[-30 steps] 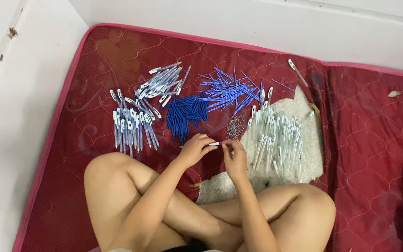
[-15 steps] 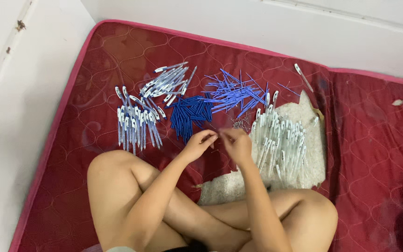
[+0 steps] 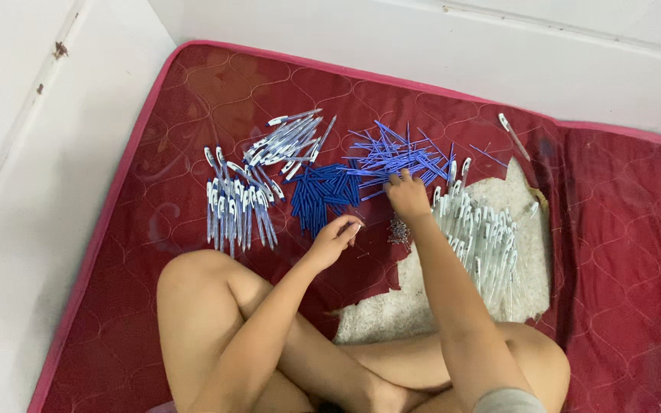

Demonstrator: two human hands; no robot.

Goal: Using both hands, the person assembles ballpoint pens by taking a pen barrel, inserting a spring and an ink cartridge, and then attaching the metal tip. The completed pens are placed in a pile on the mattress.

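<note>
My right hand (image 3: 407, 196) reaches forward, and its fingertips rest on the near edge of a loose heap of thin blue refills (image 3: 392, 153). My left hand (image 3: 335, 239) stays near my knee with its fingers curled around a small pale pen part, which is mostly hidden. A pile of dark blue caps (image 3: 321, 196) lies between the hands and the far piles. A small cluster of metal springs (image 3: 399, 229) sits just under my right wrist. Clear pen barrels (image 3: 483, 237) lie in a dense row to the right.
Assembled pens (image 3: 231, 205) lie lined up at the left, with another pale pile (image 3: 288, 140) behind them. One pen (image 3: 512, 136) lies apart at the back. The red quilted mattress (image 3: 621, 252) has a torn pale patch (image 3: 415, 306). White floor and wall border it. My crossed legs fill the foreground.
The hands were together in front of me. My right hand has now moved forward to the blue refills, while the left stays in place. The camera view shifted slightly.
</note>
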